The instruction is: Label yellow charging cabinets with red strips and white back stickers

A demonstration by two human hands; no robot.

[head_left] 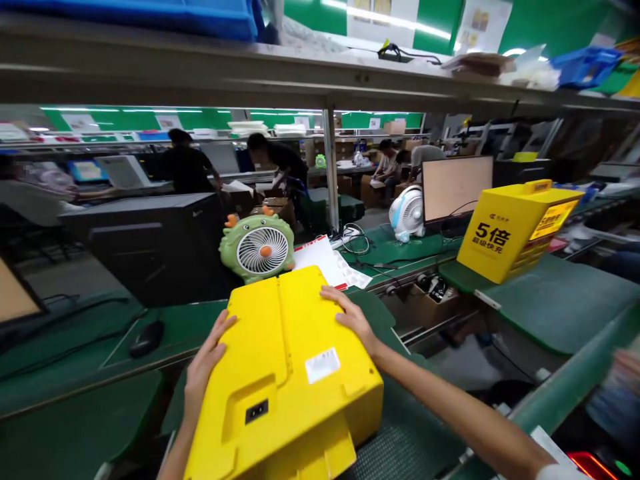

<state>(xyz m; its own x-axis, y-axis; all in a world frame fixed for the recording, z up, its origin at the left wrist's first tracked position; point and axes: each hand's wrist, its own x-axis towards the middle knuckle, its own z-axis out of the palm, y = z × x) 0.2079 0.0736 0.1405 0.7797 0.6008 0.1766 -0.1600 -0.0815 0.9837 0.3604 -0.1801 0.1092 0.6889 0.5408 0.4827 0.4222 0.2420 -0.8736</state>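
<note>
A large yellow plastic housing (280,380) lies face down on the green bench in front of me, with a power socket and a white label on its back. My left hand (206,363) grips its left edge, thumb resting on top. My right hand (353,319) presses on its far right edge with the fingers wrapped over the rim.
A green desk fan (257,245) and white papers (327,263) sit just behind the housing. A second yellow unit (515,230) stands at the right beside a monitor (456,187) and a white fan (407,213). A black mouse (146,339) lies at the left. Other people work behind.
</note>
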